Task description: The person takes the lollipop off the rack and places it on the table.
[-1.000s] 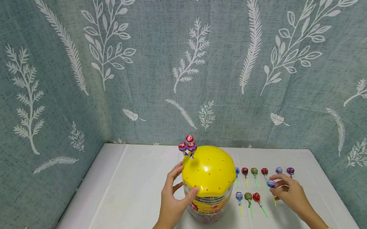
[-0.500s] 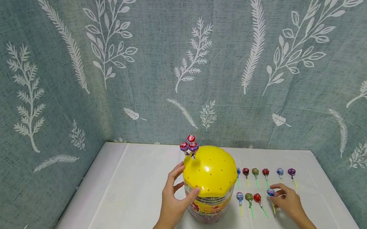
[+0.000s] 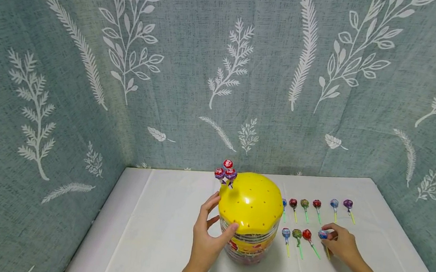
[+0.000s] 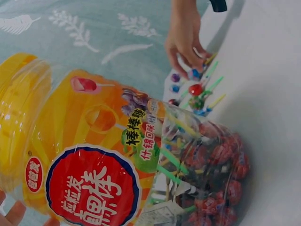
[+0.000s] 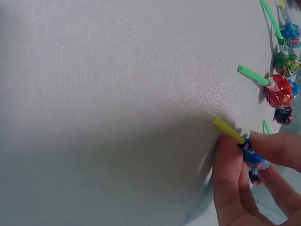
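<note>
My left hand [image 3: 206, 243] grips the side of a big clear plastic jar [image 3: 252, 247], thumb and fingers around the edge of its domed yellow lid [image 3: 250, 203]. Small holes dot the lid, and three red-and-purple lollipops [image 3: 231, 174] stand in it at the back left. In the left wrist view, red-wrapped lollipops [image 4: 221, 153] show through the jar's lower part. To the right, my right hand [image 3: 344, 246] pinches a blue-wrapped lollipop [image 5: 254, 159] with a yellow stick [image 5: 227, 129], low over the table at the right end of the front row. Whether it touches the cloth I cannot tell.
The front row holds a blue lollipop [image 3: 286, 233], a green lollipop [image 3: 297, 234] and a red lollipop [image 3: 307, 234]. Behind lies a row of several more, ending in a purple lollipop [image 3: 348, 204]. A leaf-patterned curtain [image 3: 183, 83] borders the white table [image 3: 165, 219].
My right hand has moved toward me with the blue lollipop, from near the back row down to the front row's end. The left hand and jar stay put.
</note>
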Demonstrator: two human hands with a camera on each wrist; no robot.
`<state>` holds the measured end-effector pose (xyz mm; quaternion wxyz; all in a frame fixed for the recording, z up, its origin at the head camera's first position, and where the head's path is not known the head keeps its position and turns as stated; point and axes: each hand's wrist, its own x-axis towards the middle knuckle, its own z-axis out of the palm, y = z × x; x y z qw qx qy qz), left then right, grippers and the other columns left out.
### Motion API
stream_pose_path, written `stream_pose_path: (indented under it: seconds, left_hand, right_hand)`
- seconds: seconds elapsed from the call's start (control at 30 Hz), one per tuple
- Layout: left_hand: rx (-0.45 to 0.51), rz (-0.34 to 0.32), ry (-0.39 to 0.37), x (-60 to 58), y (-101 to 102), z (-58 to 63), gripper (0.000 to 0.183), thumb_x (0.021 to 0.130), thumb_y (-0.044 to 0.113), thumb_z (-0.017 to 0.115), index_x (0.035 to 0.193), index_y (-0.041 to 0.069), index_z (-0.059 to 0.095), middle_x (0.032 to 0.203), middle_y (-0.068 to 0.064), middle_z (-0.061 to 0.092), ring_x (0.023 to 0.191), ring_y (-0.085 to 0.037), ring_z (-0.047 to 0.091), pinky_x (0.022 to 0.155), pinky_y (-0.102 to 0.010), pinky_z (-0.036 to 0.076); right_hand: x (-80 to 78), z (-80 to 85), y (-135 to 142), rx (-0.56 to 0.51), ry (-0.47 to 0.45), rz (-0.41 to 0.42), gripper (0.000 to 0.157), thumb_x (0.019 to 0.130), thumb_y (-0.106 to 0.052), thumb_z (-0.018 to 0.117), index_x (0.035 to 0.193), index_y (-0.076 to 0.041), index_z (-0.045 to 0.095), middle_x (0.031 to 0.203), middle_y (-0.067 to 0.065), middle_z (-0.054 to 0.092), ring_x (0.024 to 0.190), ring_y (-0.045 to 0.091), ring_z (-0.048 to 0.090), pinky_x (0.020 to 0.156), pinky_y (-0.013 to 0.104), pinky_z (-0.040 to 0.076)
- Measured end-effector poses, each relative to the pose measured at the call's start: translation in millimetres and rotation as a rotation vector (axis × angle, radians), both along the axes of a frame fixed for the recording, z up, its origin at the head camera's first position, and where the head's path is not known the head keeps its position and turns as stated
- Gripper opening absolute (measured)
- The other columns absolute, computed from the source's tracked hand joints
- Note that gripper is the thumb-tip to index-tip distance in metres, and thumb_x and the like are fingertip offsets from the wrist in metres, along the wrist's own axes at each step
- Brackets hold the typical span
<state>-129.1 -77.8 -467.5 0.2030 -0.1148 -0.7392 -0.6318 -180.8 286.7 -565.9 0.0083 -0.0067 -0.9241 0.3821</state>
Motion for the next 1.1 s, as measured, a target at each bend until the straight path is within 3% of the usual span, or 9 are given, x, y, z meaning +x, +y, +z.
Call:
stream_pose_path:
  seconds: [0.37, 0.73, 1.1]
  left_hand:
    - [0.006, -0.007, 0.012, 0.1, 0, 0.2, 0.060, 0.081, 0.021, 0.074, 0.133, 0.024, 0.046, 0.143, 0.005, 0.041, 0.128, -0.020, 0.041, 0.092, -0.046, 0.046]
    - [0.021, 0.016, -0.005, 0.3, 2, 0.8, 0.061, 0.078, 0.011, 0.074, 0.132, 0.012, 0.047, 0.143, -0.005, 0.042, 0.126, -0.027, 0.042, 0.090, -0.052, 0.045]
    - [0.010, -0.004, 0.006, -0.2, 0, -0.4, 0.058, 0.081, 0.021, 0.074, 0.133, 0.023, 0.046, 0.143, 0.004, 0.041, 0.126, -0.021, 0.042, 0.091, -0.046, 0.046]
  right_hand:
    - [0.4, 10.9, -1, 0.038, -0.042, -0.016, 0.035, 0.076, 0.001, 0.067, 0.108, 0.009, 0.056, 0.077, 0.010, 0.054, 0.057, 0.017, 0.051, 0.047, 0.029, 0.045]
    - [-6.1, 34.6, 0, 0.118, 0.032, -0.016, 0.035, 0.078, -0.007, 0.069, 0.108, 0.008, 0.057, 0.083, 0.015, 0.060, 0.075, 0.029, 0.056, 0.056, 0.035, 0.045]
    - [-13.3, 67.9, -10, 0.065, 0.113, 0.011, 0.032, 0.080, -0.007, 0.072, 0.106, 0.005, 0.058, 0.085, 0.017, 0.062, 0.072, 0.028, 0.061, 0.055, 0.034, 0.049]
